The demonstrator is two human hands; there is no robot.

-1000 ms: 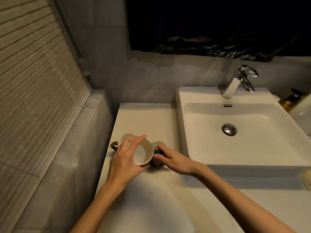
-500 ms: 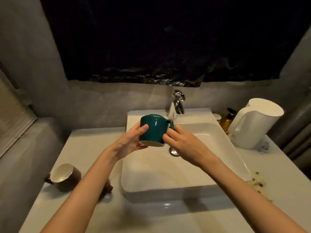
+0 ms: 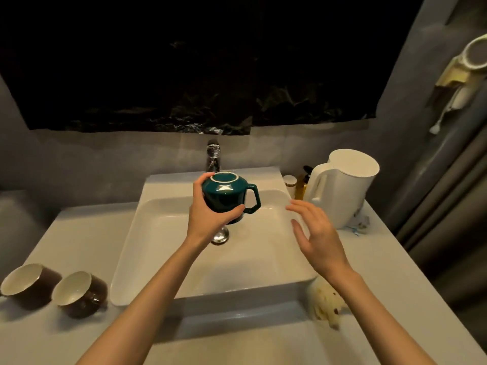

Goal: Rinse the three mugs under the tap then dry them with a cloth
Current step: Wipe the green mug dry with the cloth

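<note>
My left hand grips a dark green mug upside down over the white sink, its handle pointing right, just in front of the chrome tap. My right hand hovers open to the right of the mug, holding nothing. Two brown mugs with cream insides lie tilted on the counter left of the sink, one at the far left and the other beside it. A pale crumpled cloth lies on the counter at the sink's front right corner.
A white kettle stands right of the sink, with a small jar and an amber bottle behind it. The chrome drain plug sits in the basin. A dark covered window fills the wall above.
Both hands lifted the green mug from the counter to over the sink. My right hand has let go of its handle and moved right; the left alone holds the mug, inverted.
</note>
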